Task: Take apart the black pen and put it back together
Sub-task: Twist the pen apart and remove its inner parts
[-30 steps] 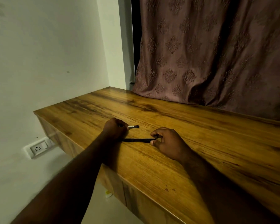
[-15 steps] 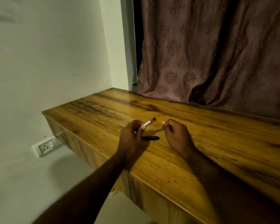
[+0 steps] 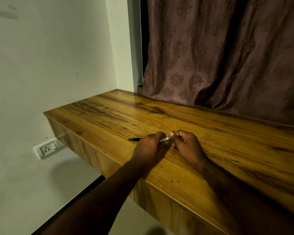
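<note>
1. Head view, lower centre of frame: a silver pen piece [image 3: 165,139] is pinched between the left hand [image 3: 150,147] and right hand [image 3: 187,144], both closed on it.
2. A black pen part [image 3: 134,139] lies on the wooden desk [image 3: 227,141], just left of the left hand.
3. A wall socket [image 3: 47,148] is seen at lower left.

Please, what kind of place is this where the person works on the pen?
Probably a room in a home, perhaps a bedroom or study. A wooden desk top is fixed against a plain painted wall, a patterned brown curtain hangs behind it, and a wall socket sits below.
</note>
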Motion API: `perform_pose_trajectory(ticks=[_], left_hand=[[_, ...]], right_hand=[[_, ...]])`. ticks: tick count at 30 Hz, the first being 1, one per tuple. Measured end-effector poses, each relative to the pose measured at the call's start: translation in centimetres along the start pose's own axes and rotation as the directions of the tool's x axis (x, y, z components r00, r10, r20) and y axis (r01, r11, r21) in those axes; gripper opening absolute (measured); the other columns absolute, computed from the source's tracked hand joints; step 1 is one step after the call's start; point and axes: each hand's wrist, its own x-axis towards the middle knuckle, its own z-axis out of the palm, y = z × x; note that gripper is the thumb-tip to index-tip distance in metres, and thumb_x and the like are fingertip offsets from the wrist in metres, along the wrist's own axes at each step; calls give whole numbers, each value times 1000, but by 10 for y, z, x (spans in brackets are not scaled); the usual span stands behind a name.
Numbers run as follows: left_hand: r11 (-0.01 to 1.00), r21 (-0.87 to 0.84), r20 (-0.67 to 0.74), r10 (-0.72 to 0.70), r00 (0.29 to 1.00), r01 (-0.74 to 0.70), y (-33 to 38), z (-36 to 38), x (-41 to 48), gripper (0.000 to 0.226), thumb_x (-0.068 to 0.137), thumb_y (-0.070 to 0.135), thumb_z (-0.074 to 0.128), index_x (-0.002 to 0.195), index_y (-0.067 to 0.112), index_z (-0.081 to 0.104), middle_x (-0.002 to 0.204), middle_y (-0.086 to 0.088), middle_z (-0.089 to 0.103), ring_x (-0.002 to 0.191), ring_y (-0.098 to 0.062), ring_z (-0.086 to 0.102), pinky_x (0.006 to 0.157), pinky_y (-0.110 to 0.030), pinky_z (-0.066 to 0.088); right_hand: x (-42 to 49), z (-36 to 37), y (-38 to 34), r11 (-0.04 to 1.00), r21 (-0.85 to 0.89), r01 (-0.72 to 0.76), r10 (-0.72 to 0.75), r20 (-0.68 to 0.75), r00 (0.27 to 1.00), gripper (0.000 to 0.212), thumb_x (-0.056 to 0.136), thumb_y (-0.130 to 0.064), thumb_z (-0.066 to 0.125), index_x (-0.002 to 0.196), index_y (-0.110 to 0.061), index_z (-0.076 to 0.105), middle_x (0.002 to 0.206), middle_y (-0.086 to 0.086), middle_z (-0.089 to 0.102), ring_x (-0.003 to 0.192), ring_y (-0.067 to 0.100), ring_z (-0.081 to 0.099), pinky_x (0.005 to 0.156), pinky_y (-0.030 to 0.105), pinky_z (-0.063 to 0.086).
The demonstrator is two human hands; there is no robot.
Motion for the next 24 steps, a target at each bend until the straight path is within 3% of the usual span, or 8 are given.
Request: perform_pose_trajectory(ticks=[3,6,11,19,24], left_hand=[[999,49,-10,0,1000,1,4,2,0,27,91,45,54,98,19,59,75,-3,66,62,-20,59,50,-27,34],[994,112,-46,-13,999,18,3,0,-1,27,91,45,53,97,20,58,70,-2,65,58,-20,58,50,-26,31],[991,137,-46,-1,999,7,4,-1,-2,29,93,50,48,90,22,56,66,2,61,55,-18,54,47,-27,32],[990,144,-60,8,998,1,4,-2,-3,33,92,54,50,88,22,59,67,2,64,56,-18,57,50,-25,27],[995,99,-69,-23,997,29,1,-4,-4,33,91,53,48,96,23,61,71,3,66,57,-13,55,51,-24,31]], right_hand=[[1,-1,-1,1000,9,-24,24,26,999,36,95,-28,57,63,-12,62,49,-6,58,41,4,43,52,29,38],[3,-2,1,997,64,-54,51,39,998,28,94,-26,59,76,-5,67,64,14,63,42,12,45,48,27,37],[5,-4,-1,986,147,-82,77,38,996,13,91,-15,63,83,-5,66,69,8,61,38,10,45,36,18,34],[3,-6,-3,975,196,-104,94,56,994,15,91,-11,62,85,2,64,70,10,60,39,10,43,36,19,34],[6,-13,0,948,279,-153,175,-55,983,18,91,-14,60,87,4,61,68,6,57,41,10,45,37,21,31]])
